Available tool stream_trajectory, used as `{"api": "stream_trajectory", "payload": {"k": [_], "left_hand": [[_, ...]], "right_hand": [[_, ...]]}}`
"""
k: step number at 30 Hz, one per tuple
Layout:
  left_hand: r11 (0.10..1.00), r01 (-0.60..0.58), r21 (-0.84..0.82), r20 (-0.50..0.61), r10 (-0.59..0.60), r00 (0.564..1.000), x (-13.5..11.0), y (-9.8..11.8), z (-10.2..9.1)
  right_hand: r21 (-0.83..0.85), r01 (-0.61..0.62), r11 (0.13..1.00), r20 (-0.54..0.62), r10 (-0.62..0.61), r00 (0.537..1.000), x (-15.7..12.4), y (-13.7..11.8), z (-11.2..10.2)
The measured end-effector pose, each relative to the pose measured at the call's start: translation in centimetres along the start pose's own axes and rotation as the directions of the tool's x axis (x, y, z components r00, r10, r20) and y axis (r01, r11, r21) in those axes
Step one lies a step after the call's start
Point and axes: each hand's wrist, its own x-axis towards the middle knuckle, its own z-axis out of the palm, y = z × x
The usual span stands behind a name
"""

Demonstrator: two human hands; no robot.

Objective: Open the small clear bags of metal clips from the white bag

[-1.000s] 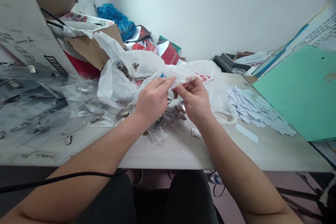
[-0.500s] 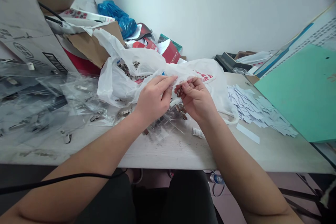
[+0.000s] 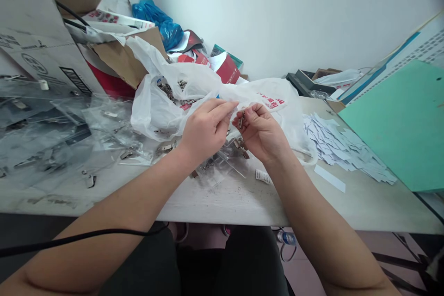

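Above the table's middle, my right hand (image 3: 262,132) pinches a small metal clip (image 3: 242,120) between thumb and fingertips. Close to its left is my left hand (image 3: 208,127), back turned up, fingers pressed together and pointing at the clip. What those fingers hold, if anything, is hidden. Under the hands lies a heap of metal clips (image 3: 239,147) with clear plastic pieces (image 3: 213,175). Behind them spreads a white plastic bag (image 3: 294,120) with red print, and more clips (image 3: 166,90) show in its opening at the left.
Clear plastic sleeves (image 3: 76,138) with clips cover the table's left side. At the right lie a pile of white paper slips (image 3: 333,143) and a green board (image 3: 398,125). A small printed roll (image 3: 262,176) sits near my right wrist. Cardboard boxes (image 3: 45,41) stand back left.
The clip in my right hand has turned slightly and looks more upright. Both hands stay close together; the whole view has shifted a little.
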Motion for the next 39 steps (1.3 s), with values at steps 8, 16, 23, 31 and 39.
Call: {"api": "stream_trajectory", "payload": {"k": [8, 16, 23, 31, 39], "left_hand": [[1.0, -0.026, -0.005, -0.006, 0.026, 1.0, -0.01, -0.09, 0.08], [0.999, -0.032, -0.001, -0.005, 0.032, 0.999, -0.17, -0.01, 0.01], [0.999, -0.037, 0.011, 0.003, 0.037, 0.999, -0.15, -0.01, 0.13], [0.999, -0.043, 0.012, -0.017, 0.043, 0.999, -0.17, -0.05, 0.07], [1.0, -0.025, 0.01, -0.009, 0.025, 1.0, -0.05, 0.08, -0.13]], "right_hand": [[-0.044, 0.04, 0.998, -0.035, -0.042, 0.999, -0.17, -0.23, 0.25], [-0.075, 0.063, 0.995, -0.054, -0.067, 0.996, -0.36, -0.36, 0.33], [-0.074, 0.085, 0.994, -0.057, -0.089, 0.994, -0.43, -0.22, 0.56], [-0.002, 0.031, 1.0, -0.037, -0.031, 0.999, -0.33, -0.21, 0.62], [-0.01, 0.033, 0.999, -0.012, -0.033, 0.999, -0.29, -0.16, 0.53]]}}
